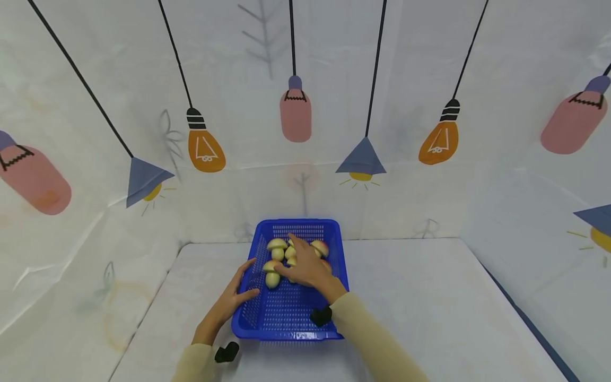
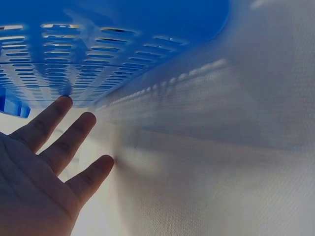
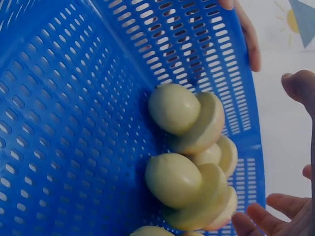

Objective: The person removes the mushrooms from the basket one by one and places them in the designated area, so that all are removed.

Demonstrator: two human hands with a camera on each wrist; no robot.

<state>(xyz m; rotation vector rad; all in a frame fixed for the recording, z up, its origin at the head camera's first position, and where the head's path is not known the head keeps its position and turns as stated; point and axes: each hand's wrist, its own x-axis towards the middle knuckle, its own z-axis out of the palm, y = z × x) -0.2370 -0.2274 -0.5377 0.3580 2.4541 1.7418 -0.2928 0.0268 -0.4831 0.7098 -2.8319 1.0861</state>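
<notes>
A blue perforated plastic basket (image 1: 281, 313) stands on the white table, its far end near the back wall. Several pale mushroom-shaped pieces (image 1: 272, 280), with yellowish caps, lie together in its far half. My left hand (image 1: 226, 303) grips the basket's left side, thumb over the rim and fingers along the outside. Extended fingers (image 2: 69, 145) reach the slotted wall in the left wrist view. My right hand (image 1: 307, 265) is over the mushroom pieces and partly hides them. In the right wrist view its fingers (image 3: 268, 219) are spread and hold nothing.
The white table (image 1: 410, 307) extends to both sides of the basket. Behind it rises a pale wall sheet (image 1: 382, 207) printed with hanging lamps. Each cuff has a dark strap piece (image 1: 227, 352) beside it.
</notes>
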